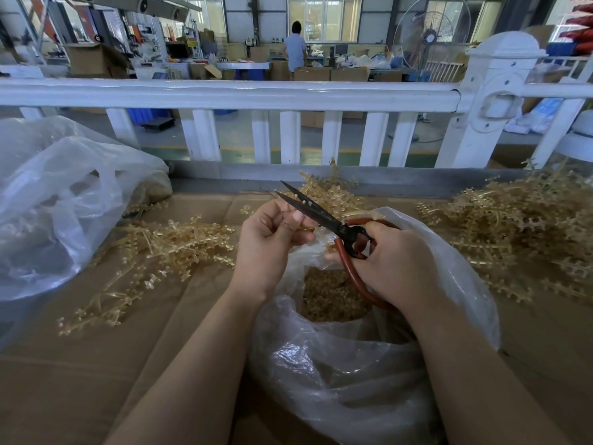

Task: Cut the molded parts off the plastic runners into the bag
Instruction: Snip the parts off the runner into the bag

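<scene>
Risk: if we snip off-centre above the bag (449,284), parts fly past it.
Grip: left hand (272,239) pinches runner; right hand (394,261) holds scissors (321,213), blades narrowly apart.

- No legible text, brand or number anywhere.
- Yellow triangular warning sign (248,40) on a grey cabinet far in the back; symbol too small to make out.
- Yellow label (192,43) on a machine in the left background; its print is blurred.
- Cardboard boxes (313,73) at the back: no print can be read.
</scene>
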The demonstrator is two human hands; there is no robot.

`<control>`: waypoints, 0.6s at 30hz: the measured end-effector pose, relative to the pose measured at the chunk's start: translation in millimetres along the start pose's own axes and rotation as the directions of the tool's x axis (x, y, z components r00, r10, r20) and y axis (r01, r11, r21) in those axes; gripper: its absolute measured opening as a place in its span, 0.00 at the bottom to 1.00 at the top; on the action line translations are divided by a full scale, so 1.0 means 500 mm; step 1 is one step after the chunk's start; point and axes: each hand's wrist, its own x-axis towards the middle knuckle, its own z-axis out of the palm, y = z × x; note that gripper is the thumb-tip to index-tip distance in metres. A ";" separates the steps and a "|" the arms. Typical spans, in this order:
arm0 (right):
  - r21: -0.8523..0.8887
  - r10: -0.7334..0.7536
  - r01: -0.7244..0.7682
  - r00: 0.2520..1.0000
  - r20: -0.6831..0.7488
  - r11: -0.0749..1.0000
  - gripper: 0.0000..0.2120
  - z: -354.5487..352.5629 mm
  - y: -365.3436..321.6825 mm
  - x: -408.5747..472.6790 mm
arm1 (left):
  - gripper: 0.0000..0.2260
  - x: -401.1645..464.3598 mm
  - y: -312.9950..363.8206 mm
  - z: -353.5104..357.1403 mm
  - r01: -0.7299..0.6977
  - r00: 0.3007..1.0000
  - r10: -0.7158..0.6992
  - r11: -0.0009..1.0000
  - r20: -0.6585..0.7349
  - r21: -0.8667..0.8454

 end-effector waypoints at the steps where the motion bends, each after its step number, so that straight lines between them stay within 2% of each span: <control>1: -0.002 0.004 -0.003 1.000 0.007 1.000 0.33 -0.001 -0.001 0.000 | 0.05 0.000 -0.001 0.000 -0.001 1.000 0.001 1.000 0.004 0.017; 6: -0.043 0.020 -0.017 0.998 0.060 0.999 0.29 -0.002 0.002 0.000 | 0.05 0.002 -0.005 0.001 -0.010 0.999 0.006 0.994 0.039 0.106; 18: 0.043 0.049 -0.053 0.995 0.086 0.998 0.26 0.003 0.000 0.000 | 0.06 0.000 0.009 0.004 -0.016 0.998 0.011 0.997 0.066 0.076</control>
